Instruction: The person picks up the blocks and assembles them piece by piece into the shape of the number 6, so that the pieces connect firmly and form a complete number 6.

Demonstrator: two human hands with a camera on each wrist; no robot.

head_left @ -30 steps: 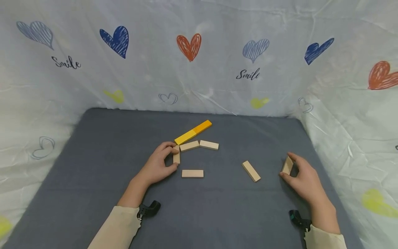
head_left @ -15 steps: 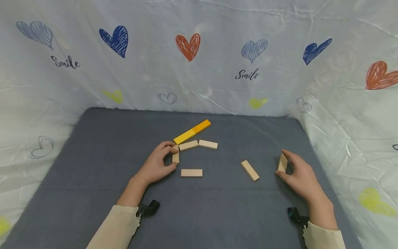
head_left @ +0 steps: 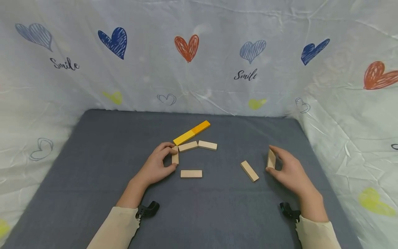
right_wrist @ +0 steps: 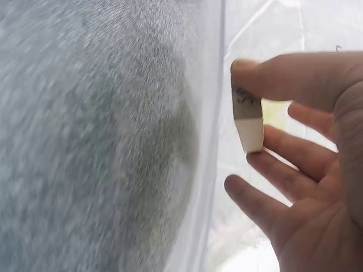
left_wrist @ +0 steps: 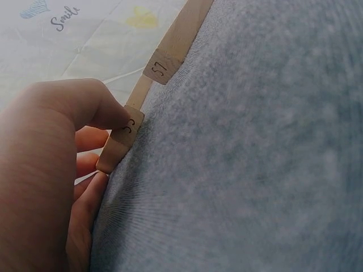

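My left hand [head_left: 158,163] pinches a plain wooden block [head_left: 175,156] lengthwise between thumb and fingers, low on the cloth. In the left wrist view the thumb covers part of the number on that block's end [left_wrist: 120,144]. My right hand [head_left: 290,169] holds another wooden block [head_left: 271,159] by its two ends; in the right wrist view this block [right_wrist: 249,122] is raised off the cloth and a number shows on its end. Right of the left hand lie two plain blocks, a tilted one [head_left: 188,146] and one beyond it [head_left: 207,145], end to end.
A yellow block [head_left: 184,137] and an orange block [head_left: 201,127] form a slanted line behind. One loose wooden block [head_left: 191,174] lies in front, another [head_left: 249,171] between the hands. Grey cloth [head_left: 217,214] covers the table; a heart-printed white curtain [head_left: 214,86] hangs behind.
My right hand has moved left with its block, toward the loose block in the middle. The left hand has stayed at its block.
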